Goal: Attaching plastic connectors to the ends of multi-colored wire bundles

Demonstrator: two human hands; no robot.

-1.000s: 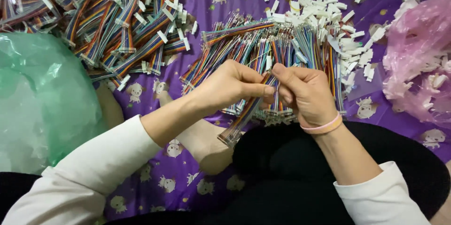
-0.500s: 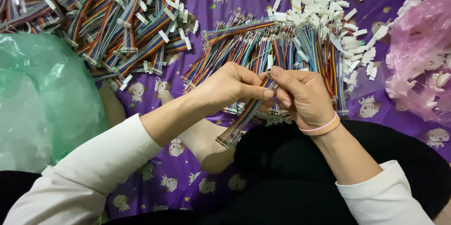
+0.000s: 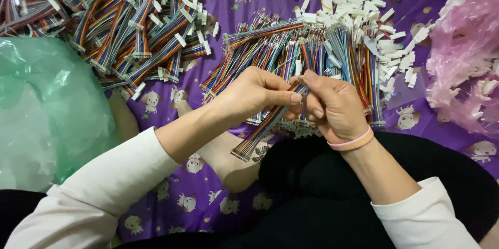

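Your left hand [image 3: 254, 95] and right hand [image 3: 332, 106] both pinch the rainbow ribbon cable [image 3: 262, 132]; keep its end flat and square between fingertips.

Purple printed cloth [image 3: 244, 7] bearing finished ribbon cables [image 3: 130, 25] upper left, loose coloured wires [image 3: 291, 51] centre, white connectors [image 3: 374, 15] upper right, green bag [image 3: 47, 108] left, pink bag [image 3: 462, 67] right.
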